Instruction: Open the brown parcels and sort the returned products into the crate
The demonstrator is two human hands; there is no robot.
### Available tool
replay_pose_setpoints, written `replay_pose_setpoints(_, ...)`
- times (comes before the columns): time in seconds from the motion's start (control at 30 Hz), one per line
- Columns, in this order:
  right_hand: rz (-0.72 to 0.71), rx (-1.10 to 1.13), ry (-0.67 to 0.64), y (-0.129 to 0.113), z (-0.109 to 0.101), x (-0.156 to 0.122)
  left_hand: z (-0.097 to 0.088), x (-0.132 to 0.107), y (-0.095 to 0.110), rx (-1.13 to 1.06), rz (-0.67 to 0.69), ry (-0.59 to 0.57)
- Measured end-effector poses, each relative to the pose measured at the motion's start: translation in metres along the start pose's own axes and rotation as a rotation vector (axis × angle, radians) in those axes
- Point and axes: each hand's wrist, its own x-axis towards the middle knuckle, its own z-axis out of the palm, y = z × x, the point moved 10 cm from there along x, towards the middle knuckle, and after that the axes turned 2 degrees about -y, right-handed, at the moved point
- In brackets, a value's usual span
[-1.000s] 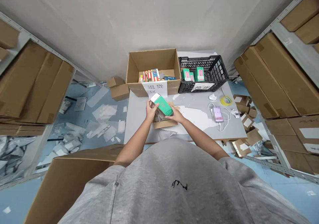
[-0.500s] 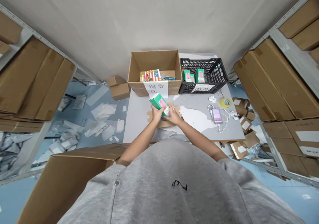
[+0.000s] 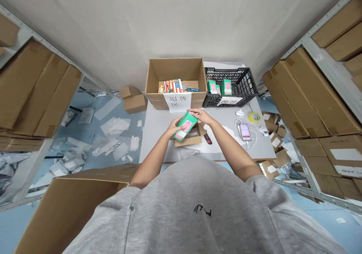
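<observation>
Centrally in the frame, a green box [image 3: 185,126] is clasped at a tilt by the left hand [image 3: 172,129], thumb across its pink panel. Its upper end is touched by the right hand [image 3: 201,115]; whether anything is pinched there cannot be told. Thin-looking card would probably be kept undented by a steady lower grip and light fingertips. Just below, a brown open carton [image 3: 188,141] is seen near a red-and-black tool [image 3: 208,138] on the smooth grey table [image 3: 158,148]. At upper centre, a square-cornered cardboard box [image 3: 157,100] is neighboured by a latticed plastic crate [image 3: 252,85].
</observation>
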Motion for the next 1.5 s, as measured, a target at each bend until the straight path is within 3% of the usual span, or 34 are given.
replay_pose_setpoints(0.27, 0.035, 0.104, -0.136, 0.004, 0.012, -0.008, -0.008, -0.007, 0.003, -0.084, -0.146, -0.189)
replay_pose_setpoints(0.4, 0.025, 0.15, -0.158, 0.004, 0.015, -0.014, -0.009, -0.006, 0.002, -0.091, -0.157, -0.271)
replay_pose_setpoints(0.67, 0.203, 0.336, -0.232, 0.024, 0.016, -0.025, 0.002, -0.005, 0.005, -0.08, -0.166, -0.36)
replay_pose_setpoints(0.83, 0.209, 0.304, -0.193, 0.028, 0.011, -0.025, 0.007, -0.005, -0.003, -0.08, -0.225, -0.35)
replay_pose_setpoints(1.0, 0.197, 0.283, -0.046, 0.03, -0.006, -0.028, 0.009, -0.009, -0.011, -0.148, -0.295, -0.303)
replay_pose_setpoints(1.1, 0.166, 0.129, 0.162, 0.028, -0.027, -0.032, 0.012, -0.011, -0.012, -0.198, -0.303, -0.28)
replay_pose_setpoints(1.17, 0.082, -0.117, 0.339, 0.013, -0.043, -0.037, 0.012, -0.01, -0.012, -0.204, -0.288, -0.259)
replay_pose_setpoints(1.23, -0.021, -0.388, 0.425, -0.009, -0.045, -0.04, 0.014, -0.009, -0.011, -0.204, -0.271, -0.252)
replay_pose_setpoints(1.37, -0.134, -0.649, 0.262, -0.032, -0.019, -0.035, 0.016, -0.008, -0.01, -0.2, -0.253, -0.248)
replay_pose_setpoints(1.5, -0.111, -0.839, 0.257, -0.04, -0.02, -0.039, 0.014, -0.01, -0.006, -0.182, -0.239, -0.235)
